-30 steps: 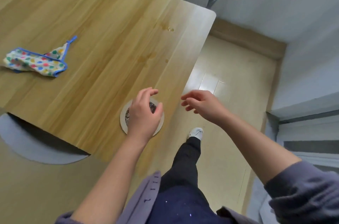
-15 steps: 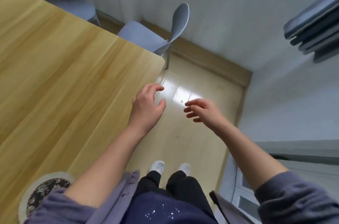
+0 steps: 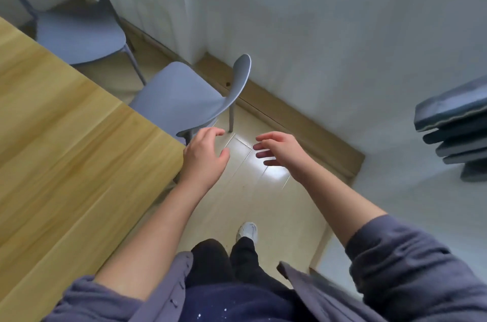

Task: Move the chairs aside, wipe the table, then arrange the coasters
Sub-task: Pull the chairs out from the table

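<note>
The wooden tabletop fills the left side. Beyond its far edge stands the far chair, grey. The near chair, also grey, stands at the tabletop's far right corner with its back toward the wall. At the right edge is a stack of dark cushions. The left hand hangs by that corner, close to the near chair's seat, fingers loosely curled and empty. The right hand hovers beside it over the floor, fingers spread, holding nothing.
</note>
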Tool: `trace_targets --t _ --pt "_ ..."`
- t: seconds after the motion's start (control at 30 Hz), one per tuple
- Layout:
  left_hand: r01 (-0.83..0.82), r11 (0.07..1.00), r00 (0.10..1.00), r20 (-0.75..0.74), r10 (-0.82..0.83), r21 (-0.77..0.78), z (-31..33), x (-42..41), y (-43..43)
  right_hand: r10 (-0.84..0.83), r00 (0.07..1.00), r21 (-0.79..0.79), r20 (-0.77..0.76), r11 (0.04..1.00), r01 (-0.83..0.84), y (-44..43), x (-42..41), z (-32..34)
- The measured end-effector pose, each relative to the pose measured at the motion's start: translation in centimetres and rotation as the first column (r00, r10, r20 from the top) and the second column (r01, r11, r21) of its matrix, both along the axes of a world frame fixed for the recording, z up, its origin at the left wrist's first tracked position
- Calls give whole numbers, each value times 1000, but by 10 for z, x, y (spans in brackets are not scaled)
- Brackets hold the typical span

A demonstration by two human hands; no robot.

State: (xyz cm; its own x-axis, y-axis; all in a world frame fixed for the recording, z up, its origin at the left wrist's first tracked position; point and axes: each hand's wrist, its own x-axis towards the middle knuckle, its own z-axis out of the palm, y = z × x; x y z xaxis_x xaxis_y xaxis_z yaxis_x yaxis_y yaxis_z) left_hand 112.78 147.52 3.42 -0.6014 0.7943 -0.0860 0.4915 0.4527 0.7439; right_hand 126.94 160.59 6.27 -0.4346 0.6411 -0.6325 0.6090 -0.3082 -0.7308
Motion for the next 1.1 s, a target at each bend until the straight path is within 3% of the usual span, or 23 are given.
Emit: trace_targets --t 0.2,0.33,0.57,0.67,0.83,1.1 --pt "-24 954 999 -53 9 -300 -29 -48 77 -108 994 -219 20 969 110 101 -66 -39" --pt "91 868 992 116 -39 -489 -57 -88 104 -170 985 -372 -13 916 153 138 -118 -61" --pt "297 729 937 337 -96 -617 -93 -110 134 -187 982 -512 -2 844 160 184 -159 -94" --pt "305 713 928 364 -75 -631 -99 -109 137 -102 994 -480 -25 874 78 187 -173 -103" --pt "311 675 928 366 -65 -669 -106 -111 148 -87 996 -399 -4 914 78 199 -194 -115" --pt "123 746 895 397 201 -655 -99 -109 218 302 953 -356 -14 889 -287 279 -255 -111"
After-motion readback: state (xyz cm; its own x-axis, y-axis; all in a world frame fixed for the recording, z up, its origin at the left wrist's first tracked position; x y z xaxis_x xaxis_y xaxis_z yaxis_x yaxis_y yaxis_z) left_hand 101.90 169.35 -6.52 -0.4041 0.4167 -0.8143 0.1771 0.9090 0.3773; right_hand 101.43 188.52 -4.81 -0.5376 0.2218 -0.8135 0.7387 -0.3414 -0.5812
